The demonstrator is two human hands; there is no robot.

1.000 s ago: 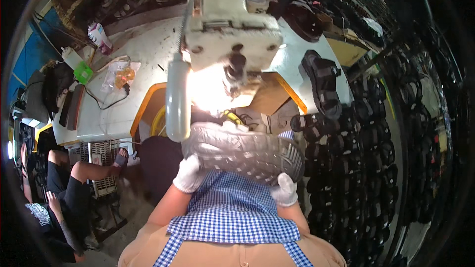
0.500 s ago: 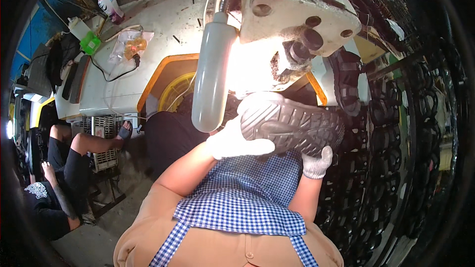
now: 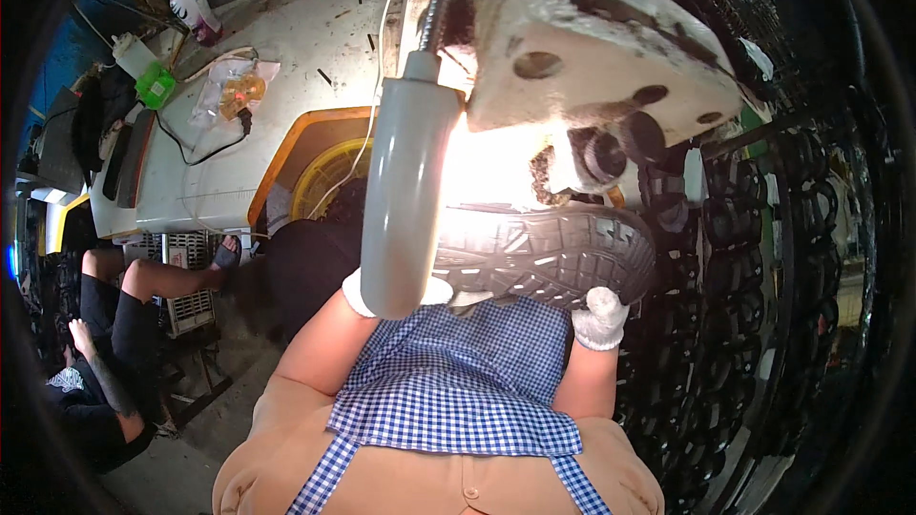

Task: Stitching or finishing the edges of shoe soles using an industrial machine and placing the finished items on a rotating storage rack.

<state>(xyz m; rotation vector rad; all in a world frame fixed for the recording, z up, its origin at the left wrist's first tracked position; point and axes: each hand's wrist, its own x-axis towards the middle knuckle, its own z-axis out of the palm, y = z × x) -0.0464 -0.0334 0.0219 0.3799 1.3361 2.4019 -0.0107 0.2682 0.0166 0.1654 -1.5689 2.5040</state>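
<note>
A black shoe sole is held in both my hands, its chunky tread turned up toward me. My left hand, in a white knit glove, grips its left end; the grey tube lamp hides much of that hand. At the right end my right hand, also gloved, has its thumb over the near edge, and its other fingers are hidden under the sole. Just beyond the sole stands the head of an off-white, stained machine with dark round knobs. Glare from the lamp washes out the machine's lower part and the sole's far left.
A white worktable with an orange-edged cutout carries a plastic bag, a green-and-white bottle and a pink-and-white bottle. Racks of black sandals stand at right. Another person sits at left.
The sole has turned in my hands and lies flatter, its left end now behind the lamp. My left hand has shifted left behind the lamp. The machine and lamp look larger and nearer.
</note>
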